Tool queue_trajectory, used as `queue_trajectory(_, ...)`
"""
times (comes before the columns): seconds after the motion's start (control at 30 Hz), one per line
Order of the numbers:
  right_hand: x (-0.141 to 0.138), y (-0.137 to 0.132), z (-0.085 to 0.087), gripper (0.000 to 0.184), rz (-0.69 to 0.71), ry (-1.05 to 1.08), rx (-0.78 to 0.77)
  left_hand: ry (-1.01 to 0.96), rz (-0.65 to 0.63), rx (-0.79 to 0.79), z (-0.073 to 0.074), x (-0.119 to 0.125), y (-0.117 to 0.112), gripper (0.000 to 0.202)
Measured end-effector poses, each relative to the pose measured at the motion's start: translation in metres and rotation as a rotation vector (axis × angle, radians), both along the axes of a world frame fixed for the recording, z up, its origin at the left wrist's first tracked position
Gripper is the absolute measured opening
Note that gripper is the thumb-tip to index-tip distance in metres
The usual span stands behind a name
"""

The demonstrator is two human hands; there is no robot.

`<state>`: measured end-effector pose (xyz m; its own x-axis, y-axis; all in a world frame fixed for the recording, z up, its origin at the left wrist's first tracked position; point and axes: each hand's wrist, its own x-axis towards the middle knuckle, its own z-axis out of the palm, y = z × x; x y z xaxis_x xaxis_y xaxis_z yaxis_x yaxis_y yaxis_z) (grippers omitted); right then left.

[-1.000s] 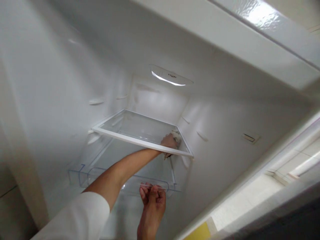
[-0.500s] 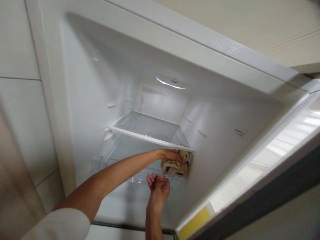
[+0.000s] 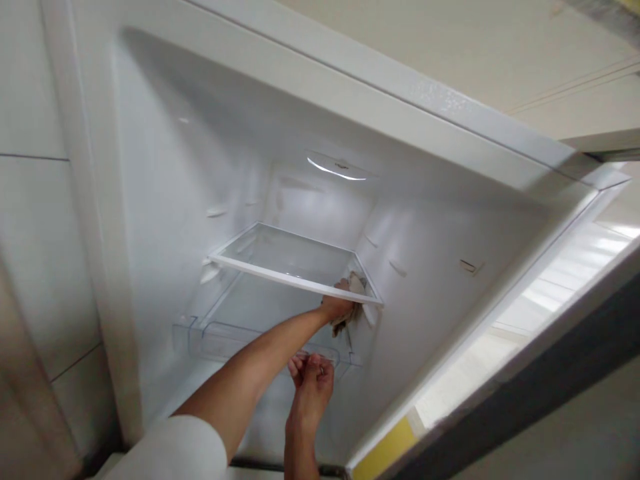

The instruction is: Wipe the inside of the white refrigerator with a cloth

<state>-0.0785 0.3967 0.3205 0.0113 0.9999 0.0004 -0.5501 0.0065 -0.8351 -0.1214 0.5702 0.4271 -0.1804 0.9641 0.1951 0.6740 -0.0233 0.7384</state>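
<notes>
I look up into an empty white fridge. My left hand (image 3: 336, 305) reaches in under the right end of the glass shelf (image 3: 280, 270) and is closed on a beige cloth (image 3: 353, 303), pressing it against the shelf's underside near the right wall. My right hand (image 3: 311, 380) is lower, fingers curled over the front rim of the clear plastic drawer (image 3: 220, 337).
The fridge's right inner wall (image 3: 440, 293) carries small shelf pegs and a switch. An interior lamp (image 3: 337, 167) glows on the ceiling. The open door (image 3: 525, 360) stands at the right, with a yellow sticker (image 3: 383, 453) near its bottom. White tiled wall lies to the left.
My left hand with the cloth has moved up from below the shelf's right corner to its underside. The camera drew back from the fridge. The right hand stays on the drawer rim.
</notes>
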Motion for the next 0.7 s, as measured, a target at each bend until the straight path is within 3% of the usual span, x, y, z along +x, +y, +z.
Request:
queue_trajectory(0.17, 0.001, 0.003, -0.009, 0.06, 0.008, -0.033, 0.043, 0.066, 0.114, 0.055, -0.004, -0.009, 0.03, 0.044)
queue_trajectory(0.43, -0.004, -0.002, -0.006, 0.062, -0.035, 0.067, -0.059, 0.085, 0.222, 0.001, -0.007, -0.028, 0.054, 0.047)
queue_trajectory(0.57, -0.006, -0.005, -0.003, 0.056, -0.066, 0.07, -0.044, 0.141, 0.252, -0.026, -0.007, -0.046, 0.049, 0.052)
queue_trajectory(0.7, -0.006, -0.006, 0.002, 0.06, -0.069, 0.069, -0.057, 0.295, 0.299, -0.03, -0.009, -0.075, 0.019, 0.062)
